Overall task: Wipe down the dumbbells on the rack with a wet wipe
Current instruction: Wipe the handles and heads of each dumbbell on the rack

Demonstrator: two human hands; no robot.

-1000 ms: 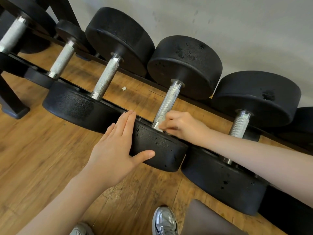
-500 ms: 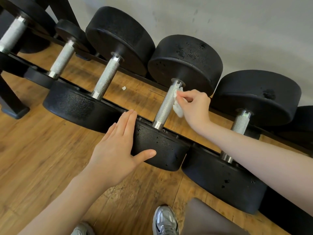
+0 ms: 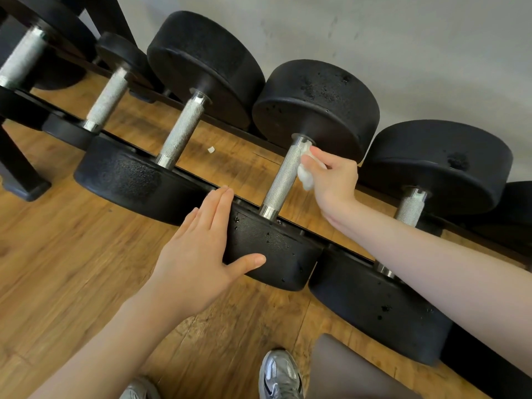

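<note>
Several black dumbbells with knurled silver handles lie across a low black rack [image 3: 339,250]. The middle dumbbell [image 3: 280,182] has wet spots on its near head. My right hand [image 3: 334,180] pinches a crumpled white wet wipe [image 3: 305,174] against the far end of that dumbbell's handle, just below the far head. My left hand [image 3: 198,251] rests flat against the near head's left side, fingers straight and thumb spread along the front.
More dumbbells sit either side: one to the left [image 3: 178,139], one to the right [image 3: 408,208]. A grey wall [image 3: 403,38] runs behind the rack. Below lie the wooden floor [image 3: 57,269], a white scrap [image 3: 211,150] and my grey shoe [image 3: 280,375].
My right hand slid the wipe from the near end of the handle up to the far end. My left hand stayed on the near head.
</note>
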